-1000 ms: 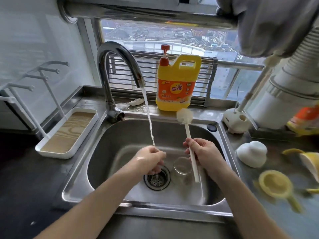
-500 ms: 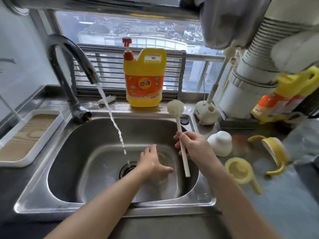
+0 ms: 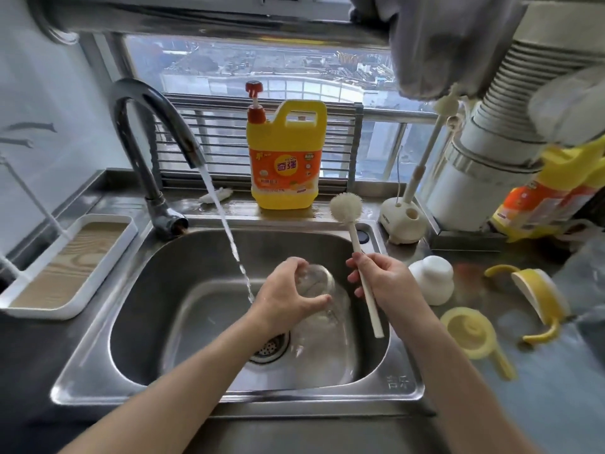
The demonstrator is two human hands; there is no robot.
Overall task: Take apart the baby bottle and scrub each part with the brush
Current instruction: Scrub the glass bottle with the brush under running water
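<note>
Over the sink (image 3: 137, 322), left to right: tap water (image 3: 229, 231) falls just beside the left hand (image 3: 281, 299), whose curled fingers grip the clear bottle body (image 3: 316, 280). The right hand (image 3: 386, 280) is closed round the brush (image 3: 355, 240) at mid-handle, bristles upward. Likely hazards: the wet, smooth bottle slipping from the grasp, and a fumble while the brush is reversed.

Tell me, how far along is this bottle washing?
Done: the bottle is apart; the white cap, yellow handled ring and yellow piece lie on the counter beside the sink. In hand: the left hand grips the clear bottle body over it, and the right hand holds the brush, head up, outside the bottle. Left: scrubbing this body; whether the other parts are scrubbed cannot be told.
</note>
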